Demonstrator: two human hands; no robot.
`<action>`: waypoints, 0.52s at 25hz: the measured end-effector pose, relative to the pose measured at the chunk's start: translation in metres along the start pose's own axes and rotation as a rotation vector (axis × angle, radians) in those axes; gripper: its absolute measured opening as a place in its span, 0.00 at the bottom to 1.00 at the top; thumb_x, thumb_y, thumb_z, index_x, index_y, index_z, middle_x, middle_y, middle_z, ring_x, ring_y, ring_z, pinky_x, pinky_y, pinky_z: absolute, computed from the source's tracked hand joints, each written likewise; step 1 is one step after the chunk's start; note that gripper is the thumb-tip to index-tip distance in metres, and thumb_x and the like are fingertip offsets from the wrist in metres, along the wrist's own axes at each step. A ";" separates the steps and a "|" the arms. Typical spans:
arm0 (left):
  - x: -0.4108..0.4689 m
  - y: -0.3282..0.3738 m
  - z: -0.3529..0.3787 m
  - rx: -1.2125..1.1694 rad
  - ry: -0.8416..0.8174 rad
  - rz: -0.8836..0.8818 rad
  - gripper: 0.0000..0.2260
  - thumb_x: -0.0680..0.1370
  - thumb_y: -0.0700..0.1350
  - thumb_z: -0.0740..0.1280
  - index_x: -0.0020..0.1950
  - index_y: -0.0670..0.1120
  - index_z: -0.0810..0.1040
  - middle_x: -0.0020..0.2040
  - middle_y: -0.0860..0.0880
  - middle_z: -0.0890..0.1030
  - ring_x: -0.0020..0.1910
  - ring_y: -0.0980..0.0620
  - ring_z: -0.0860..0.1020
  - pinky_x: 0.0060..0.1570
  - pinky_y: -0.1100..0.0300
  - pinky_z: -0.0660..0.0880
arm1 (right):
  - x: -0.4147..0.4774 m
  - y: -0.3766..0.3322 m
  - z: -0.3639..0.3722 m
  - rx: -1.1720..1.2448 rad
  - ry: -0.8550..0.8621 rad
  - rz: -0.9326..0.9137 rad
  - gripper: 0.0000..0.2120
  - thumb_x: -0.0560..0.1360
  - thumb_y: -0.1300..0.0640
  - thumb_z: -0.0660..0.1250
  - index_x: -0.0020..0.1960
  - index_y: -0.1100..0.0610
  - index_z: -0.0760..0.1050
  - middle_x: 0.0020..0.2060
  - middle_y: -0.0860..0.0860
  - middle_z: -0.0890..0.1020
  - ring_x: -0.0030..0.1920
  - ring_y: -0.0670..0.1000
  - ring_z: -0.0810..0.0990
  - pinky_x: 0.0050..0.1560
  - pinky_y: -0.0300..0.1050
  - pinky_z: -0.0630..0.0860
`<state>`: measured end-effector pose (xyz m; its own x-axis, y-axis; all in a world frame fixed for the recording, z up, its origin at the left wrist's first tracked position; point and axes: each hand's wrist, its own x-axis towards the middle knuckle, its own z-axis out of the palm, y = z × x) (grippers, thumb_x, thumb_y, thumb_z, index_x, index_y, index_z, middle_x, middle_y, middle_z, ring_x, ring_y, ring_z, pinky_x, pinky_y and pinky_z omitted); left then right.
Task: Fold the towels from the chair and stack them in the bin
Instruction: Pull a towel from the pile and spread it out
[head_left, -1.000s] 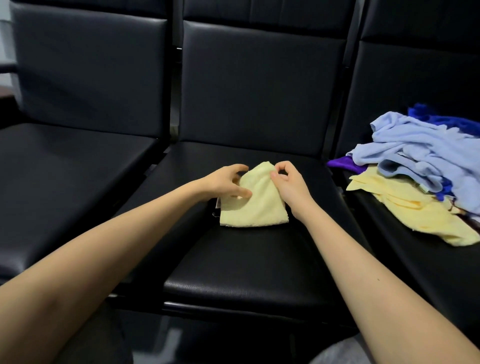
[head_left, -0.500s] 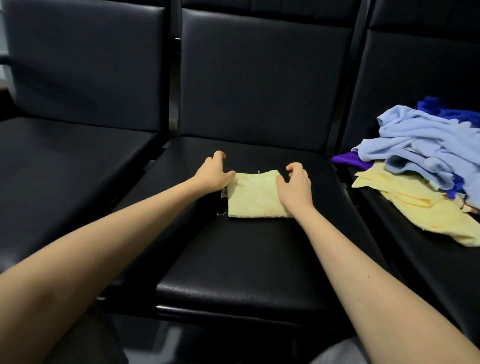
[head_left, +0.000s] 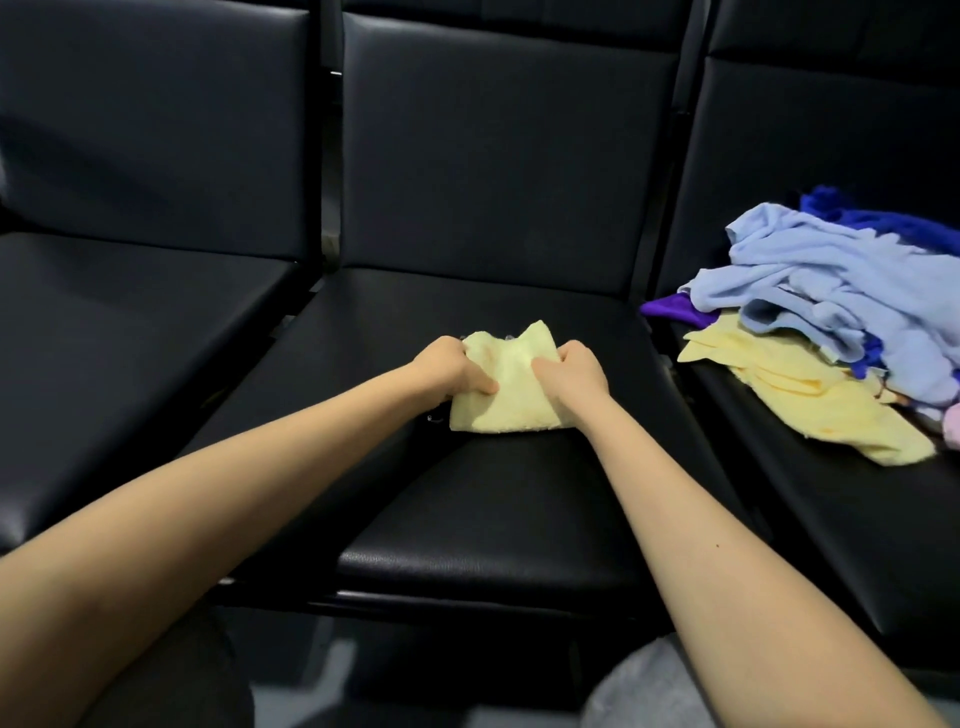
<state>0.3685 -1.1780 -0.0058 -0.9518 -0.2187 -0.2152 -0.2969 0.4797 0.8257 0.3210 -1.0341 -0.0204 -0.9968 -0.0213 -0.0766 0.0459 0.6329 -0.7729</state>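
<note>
Yellow towel (head_left: 506, 392) on middle chair seat (head_left: 488, 519), both hands gripping it: left hand (head_left: 451, 370), right hand (head_left: 576, 371) pinching side edges. Looks soft, light, floppy; best held at corners. Unfolded pile (head_left: 831, 332) on right chair.

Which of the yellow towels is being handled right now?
The small yellow towel on the middle seat, gripped by the left hand and right hand. The other yellow towel lies under the blue ones on the right seat.

A black padded chair (head_left: 130, 322) stands well to the left of the left hand (head_left: 452, 371), with grey floor (head_left: 324, 670) nearer the person.
</note>
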 end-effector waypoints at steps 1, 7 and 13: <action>-0.005 0.004 0.002 -0.116 -0.012 0.008 0.14 0.73 0.40 0.71 0.57 0.39 0.77 0.47 0.47 0.79 0.46 0.49 0.77 0.36 0.62 0.74 | -0.007 0.002 -0.004 0.105 0.034 -0.015 0.04 0.75 0.58 0.59 0.43 0.56 0.65 0.36 0.47 0.69 0.41 0.51 0.70 0.36 0.44 0.65; -0.041 0.040 0.034 -0.563 -0.070 -0.041 0.09 0.75 0.46 0.69 0.51 0.42 0.78 0.44 0.48 0.82 0.38 0.53 0.80 0.33 0.65 0.77 | -0.041 0.024 -0.040 0.276 0.281 -0.035 0.05 0.76 0.57 0.60 0.44 0.56 0.65 0.33 0.46 0.69 0.39 0.52 0.70 0.34 0.44 0.63; -0.074 0.082 0.096 -0.517 -0.053 0.160 0.02 0.78 0.43 0.62 0.47 0.47 0.73 0.47 0.47 0.78 0.43 0.51 0.77 0.41 0.58 0.75 | -0.070 0.062 -0.123 0.279 0.408 -0.053 0.10 0.77 0.51 0.62 0.48 0.58 0.66 0.38 0.48 0.71 0.44 0.52 0.70 0.44 0.42 0.64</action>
<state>0.4072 -1.0406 0.0277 -0.9885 -0.1279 -0.0810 -0.0843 0.0201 0.9962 0.3859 -0.8977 0.0147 -0.9400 0.2920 0.1765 -0.0449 0.4067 -0.9124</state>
